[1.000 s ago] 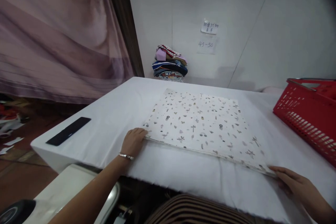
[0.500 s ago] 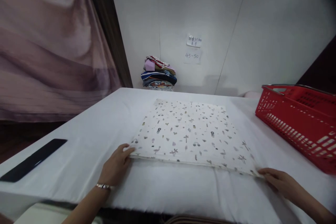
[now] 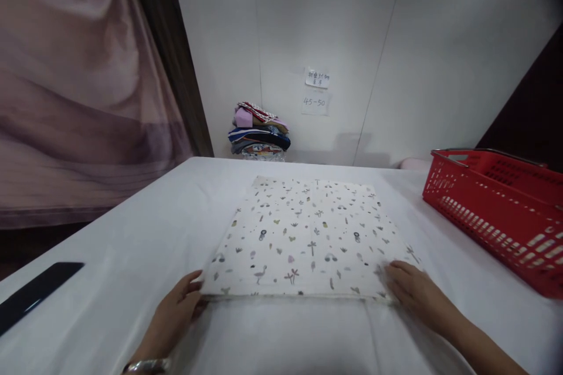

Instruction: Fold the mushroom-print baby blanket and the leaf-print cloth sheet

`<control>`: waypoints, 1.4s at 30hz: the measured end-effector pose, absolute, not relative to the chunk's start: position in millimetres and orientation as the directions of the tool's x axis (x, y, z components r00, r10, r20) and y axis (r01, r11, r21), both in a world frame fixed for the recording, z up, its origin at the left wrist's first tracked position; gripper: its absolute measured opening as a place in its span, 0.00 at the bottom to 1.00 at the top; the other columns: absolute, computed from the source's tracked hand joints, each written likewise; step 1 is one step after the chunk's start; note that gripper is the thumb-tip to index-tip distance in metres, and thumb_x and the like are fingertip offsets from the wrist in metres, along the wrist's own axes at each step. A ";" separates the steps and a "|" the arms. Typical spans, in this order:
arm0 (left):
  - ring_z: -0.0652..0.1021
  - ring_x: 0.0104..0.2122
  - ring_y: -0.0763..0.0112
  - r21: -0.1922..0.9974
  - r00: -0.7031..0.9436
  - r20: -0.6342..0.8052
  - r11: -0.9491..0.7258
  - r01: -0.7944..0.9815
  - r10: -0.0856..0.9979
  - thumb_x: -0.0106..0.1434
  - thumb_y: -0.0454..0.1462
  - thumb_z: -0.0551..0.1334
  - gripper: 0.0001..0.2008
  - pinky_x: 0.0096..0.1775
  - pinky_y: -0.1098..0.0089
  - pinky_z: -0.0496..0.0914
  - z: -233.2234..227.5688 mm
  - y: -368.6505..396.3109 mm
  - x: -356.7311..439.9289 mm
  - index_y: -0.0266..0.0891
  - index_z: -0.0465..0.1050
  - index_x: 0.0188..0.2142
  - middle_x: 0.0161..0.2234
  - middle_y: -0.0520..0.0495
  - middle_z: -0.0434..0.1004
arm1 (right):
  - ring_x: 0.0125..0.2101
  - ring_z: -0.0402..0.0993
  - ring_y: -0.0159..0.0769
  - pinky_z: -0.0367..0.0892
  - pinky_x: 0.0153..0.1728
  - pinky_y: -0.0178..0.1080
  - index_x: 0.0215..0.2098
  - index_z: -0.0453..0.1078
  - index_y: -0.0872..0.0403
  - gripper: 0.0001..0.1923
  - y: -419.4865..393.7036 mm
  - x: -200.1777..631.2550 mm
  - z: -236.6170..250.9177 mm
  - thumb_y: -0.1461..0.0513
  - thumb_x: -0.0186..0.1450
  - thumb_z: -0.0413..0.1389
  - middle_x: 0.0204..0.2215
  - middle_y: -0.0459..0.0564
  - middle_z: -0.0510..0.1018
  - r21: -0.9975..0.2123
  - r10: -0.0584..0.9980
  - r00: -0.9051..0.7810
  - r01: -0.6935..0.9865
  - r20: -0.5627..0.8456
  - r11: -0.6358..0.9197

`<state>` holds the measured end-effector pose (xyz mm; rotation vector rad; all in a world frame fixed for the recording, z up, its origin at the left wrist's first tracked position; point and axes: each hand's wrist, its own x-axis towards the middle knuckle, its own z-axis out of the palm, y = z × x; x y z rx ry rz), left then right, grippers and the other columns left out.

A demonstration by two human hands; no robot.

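writing: lower wall note [image 3: 315, 104] reads "45-50" — upper note [image 3: 317, 78] too small to read | cloth: patterned folded cloth [image 3: 303, 237] flat on white table [image 3: 132, 258] | hands: my left hand [image 3: 178, 310] grips its near-left corner, fingertips hidden beneath; my right hand [image 3: 413, 290] lies flat on the near-right corner | cut off: red basket [image 3: 497, 211] at right edge

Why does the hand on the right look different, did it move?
Yes. The right hand slid left along the near edge of the patterned cloth, away from the red basket, and now lies on the cloth's corner.
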<state>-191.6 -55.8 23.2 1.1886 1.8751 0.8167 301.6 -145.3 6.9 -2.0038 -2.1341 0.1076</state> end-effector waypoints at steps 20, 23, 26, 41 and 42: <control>0.73 0.23 0.67 0.798 -0.132 -0.400 0.415 0.438 0.907 0.42 0.49 0.60 0.31 0.26 0.68 0.70 22.8 -32.1 -197.0 0.38 0.63 0.46 0.25 0.52 0.72 | 0.60 0.49 0.47 0.52 0.58 0.54 0.61 0.51 0.36 0.30 -138.1 221.1 -21.7 0.50 0.62 0.50 0.61 0.47 0.55 -0.326 0.929 -0.355 0.870 0.105 0.369; 0.75 0.25 0.67 0.811 -0.140 -0.430 0.450 0.373 0.892 0.45 0.47 0.62 0.29 0.27 0.68 0.71 24.8 -31.3 -194.0 0.38 0.64 0.46 0.31 0.48 0.74 | 0.60 0.49 0.49 0.49 0.58 0.58 0.61 0.51 0.37 0.29 -137.8 217.2 -17.1 0.50 0.62 0.49 0.61 0.48 0.54 -0.322 0.922 -0.374 0.864 0.105 0.387; 0.75 0.27 0.68 0.830 -0.138 -0.419 0.440 0.344 0.897 0.48 0.45 0.61 0.28 0.28 0.69 0.72 27.4 -32.8 -188.6 0.36 0.63 0.48 0.35 0.45 0.74 | 0.60 0.50 0.48 0.52 0.57 0.56 0.62 0.52 0.41 0.28 -132.5 205.1 -8.6 0.53 0.63 0.49 0.61 0.50 0.55 -0.365 0.916 -0.362 0.841 0.171 0.400; 0.76 0.27 0.65 0.793 -0.157 -0.265 0.307 0.526 0.952 0.49 0.47 0.58 0.29 0.29 0.68 0.72 10.3 -34.5 -195.0 0.37 0.63 0.50 0.31 0.47 0.75 | 0.57 0.56 0.44 0.54 0.56 0.50 0.59 0.59 0.51 0.25 -44.8 208.8 19.6 0.57 0.63 0.49 0.59 0.52 0.61 -0.493 0.983 -0.165 0.851 0.078 0.182; 0.77 0.27 0.64 0.780 -0.161 -0.244 0.292 0.554 0.956 0.49 0.48 0.58 0.29 0.29 0.68 0.72 10.9 -32.6 -196.3 0.37 0.64 0.49 0.31 0.47 0.76 | 0.56 0.58 0.44 0.56 0.56 0.50 0.58 0.59 0.52 0.25 -39.7 229.8 18.3 0.57 0.63 0.48 0.58 0.52 0.62 -0.493 0.998 -0.054 0.868 0.033 0.064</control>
